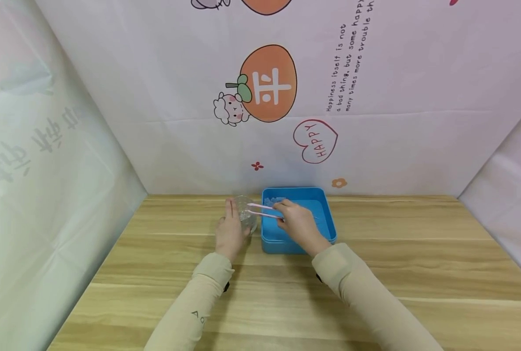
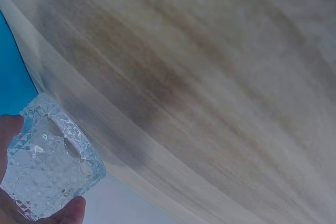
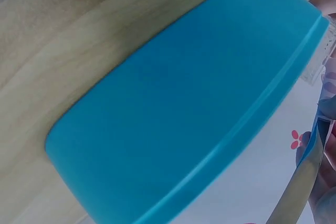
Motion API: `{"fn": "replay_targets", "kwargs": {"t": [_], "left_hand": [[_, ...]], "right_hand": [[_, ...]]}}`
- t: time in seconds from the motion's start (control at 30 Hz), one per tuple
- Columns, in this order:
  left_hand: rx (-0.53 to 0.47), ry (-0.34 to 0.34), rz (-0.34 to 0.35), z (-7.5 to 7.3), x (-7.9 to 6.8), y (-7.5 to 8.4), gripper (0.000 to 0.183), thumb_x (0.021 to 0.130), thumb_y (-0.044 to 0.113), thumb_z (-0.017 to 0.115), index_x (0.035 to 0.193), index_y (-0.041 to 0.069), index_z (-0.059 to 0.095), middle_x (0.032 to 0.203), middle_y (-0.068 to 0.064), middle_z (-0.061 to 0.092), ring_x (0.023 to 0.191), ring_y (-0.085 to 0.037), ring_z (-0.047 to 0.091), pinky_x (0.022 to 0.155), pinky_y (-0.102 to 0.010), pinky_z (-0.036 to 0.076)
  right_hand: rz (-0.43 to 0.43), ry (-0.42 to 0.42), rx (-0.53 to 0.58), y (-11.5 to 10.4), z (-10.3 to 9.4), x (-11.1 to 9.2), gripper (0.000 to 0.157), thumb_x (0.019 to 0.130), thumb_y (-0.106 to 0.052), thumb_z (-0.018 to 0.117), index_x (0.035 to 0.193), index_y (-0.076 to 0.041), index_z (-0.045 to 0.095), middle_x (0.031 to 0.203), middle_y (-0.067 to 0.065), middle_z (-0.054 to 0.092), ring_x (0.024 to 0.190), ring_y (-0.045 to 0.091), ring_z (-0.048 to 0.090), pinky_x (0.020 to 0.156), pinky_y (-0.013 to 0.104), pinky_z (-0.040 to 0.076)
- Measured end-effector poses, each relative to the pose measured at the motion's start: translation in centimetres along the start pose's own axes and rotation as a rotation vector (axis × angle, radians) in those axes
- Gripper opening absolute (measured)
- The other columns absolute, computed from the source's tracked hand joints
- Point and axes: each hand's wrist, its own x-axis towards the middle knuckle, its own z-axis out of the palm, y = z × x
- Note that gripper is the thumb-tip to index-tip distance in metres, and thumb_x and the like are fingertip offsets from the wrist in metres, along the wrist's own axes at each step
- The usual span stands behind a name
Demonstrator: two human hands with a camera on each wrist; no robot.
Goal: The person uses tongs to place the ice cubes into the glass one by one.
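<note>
My left hand (image 1: 229,235) grips a clear cut-glass tumbler (image 1: 248,223), which stands just left of a blue plastic box (image 1: 298,247). In the left wrist view the faceted wall of the tumbler (image 2: 55,156) shows between my thumb and fingertips. Over the box, my right hand (image 1: 299,222) holds a pair of pink tongs (image 1: 267,214). The two arms of the tongs stand apart, and their tips reach left to the mouth of the tumbler. Small translucent pale-blue pieces (image 1: 270,201) lie in the box's far left corner, partly behind my right hand.
The wood-grain table (image 1: 401,253) extends on both sides of the box and toward me. A white printed cloth (image 1: 177,146) hangs right behind the box and the tumbler. More cloth (image 1: 67,195) rises along the left side.
</note>
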Motion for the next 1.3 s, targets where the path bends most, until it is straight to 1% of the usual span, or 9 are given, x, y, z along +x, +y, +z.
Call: {"fn": "replay_targets", "kwargs": {"t": [0.17, 0.4, 0.57, 0.73, 0.9, 1.03, 1.17, 1.3], "left_hand": [[-0.003, 0.012, 0.005, 0.0, 0.1, 0.0, 0.096, 0.081, 0.034, 0.075, 0.150, -0.003, 0.020, 0.156, -0.019, 0.027, 0.093, -0.032, 0.063, 0.081, -0.039, 0.054], [-0.004, 0.036, 0.015, 0.1, 0.0, 0.0, 0.096, 0.080, 0.034, 0.076, 0.149, -0.004, 0.022, 0.155, -0.019, 0.029, 0.088, -0.032, 0.063, 0.077, -0.038, 0.055], [-0.005, 0.025, 0.014, 0.0, 0.0, 0.1, 0.096, 0.080, 0.034, 0.076, 0.150, -0.004, 0.021, 0.155, -0.019, 0.028, 0.090, -0.032, 0.063, 0.078, -0.038, 0.054], [-0.012, 0.015, 0.011, -0.1, -0.1, 0.1, 0.096, 0.081, 0.033, 0.075, 0.150, -0.003, 0.020, 0.156, -0.019, 0.026, 0.090, -0.031, 0.063, 0.078, -0.038, 0.054], [-0.001, 0.022, 0.018, -0.3, -0.1, 0.1, 0.096, 0.080, 0.035, 0.076, 0.149, -0.004, 0.021, 0.155, -0.019, 0.028, 0.087, -0.030, 0.063, 0.076, -0.037, 0.054], [-0.004, 0.031, 0.019, -0.3, -0.1, 0.0, 0.096, 0.079, 0.035, 0.076, 0.149, -0.004, 0.023, 0.155, -0.019, 0.029, 0.086, -0.031, 0.063, 0.076, -0.038, 0.054], [-0.008, 0.032, 0.017, -0.2, -0.1, 0.0, 0.096, 0.079, 0.035, 0.076, 0.149, -0.004, 0.023, 0.155, -0.019, 0.029, 0.087, -0.032, 0.063, 0.078, -0.040, 0.054], [0.004, 0.023, 0.012, 0.0, 0.0, 0.0, 0.096, 0.080, 0.037, 0.075, 0.150, -0.004, 0.021, 0.156, -0.019, 0.028, 0.089, -0.033, 0.064, 0.080, -0.039, 0.053]], "right_hand": [[-0.001, 0.000, 0.007, 0.0, 0.0, -0.1, 0.030, 0.079, -0.010, 0.076, 0.108, -0.007, 0.071, 0.102, 0.006, 0.070, 0.078, 0.018, 0.069, 0.062, 0.029, 0.057], [0.008, -0.003, 0.005, 0.1, 0.2, -0.1, 0.031, 0.079, -0.012, 0.076, 0.110, -0.007, 0.070, 0.104, 0.007, 0.070, 0.081, 0.019, 0.069, 0.063, 0.030, 0.058], [0.010, 0.003, 0.012, 0.2, 0.3, -0.1, 0.033, 0.079, -0.012, 0.076, 0.111, -0.006, 0.070, 0.106, 0.007, 0.070, 0.084, 0.020, 0.070, 0.064, 0.030, 0.058], [0.015, 0.020, 0.001, 0.5, 0.3, 0.1, 0.035, 0.078, -0.012, 0.077, 0.113, -0.006, 0.070, 0.107, 0.008, 0.070, 0.081, 0.019, 0.069, 0.060, 0.029, 0.057], [0.066, 0.020, 0.004, 0.9, 0.0, 0.5, 0.036, 0.079, -0.012, 0.076, 0.114, -0.007, 0.069, 0.105, 0.009, 0.069, 0.078, 0.018, 0.067, 0.057, 0.027, 0.056], [0.112, 0.021, 0.001, 1.6, -0.3, 0.7, 0.037, 0.080, -0.013, 0.075, 0.116, -0.006, 0.068, 0.106, 0.010, 0.069, 0.075, 0.019, 0.066, 0.053, 0.025, 0.052], [0.154, 0.034, -0.017, 2.4, -0.5, 0.8, 0.038, 0.081, -0.015, 0.074, 0.117, -0.006, 0.067, 0.106, 0.012, 0.068, 0.072, 0.021, 0.065, 0.050, 0.027, 0.050], [0.204, 0.018, -0.029, 3.3, -0.5, 0.9, 0.041, 0.082, -0.018, 0.074, 0.120, -0.006, 0.066, 0.108, 0.013, 0.067, 0.073, 0.023, 0.064, 0.053, 0.032, 0.053]]}}
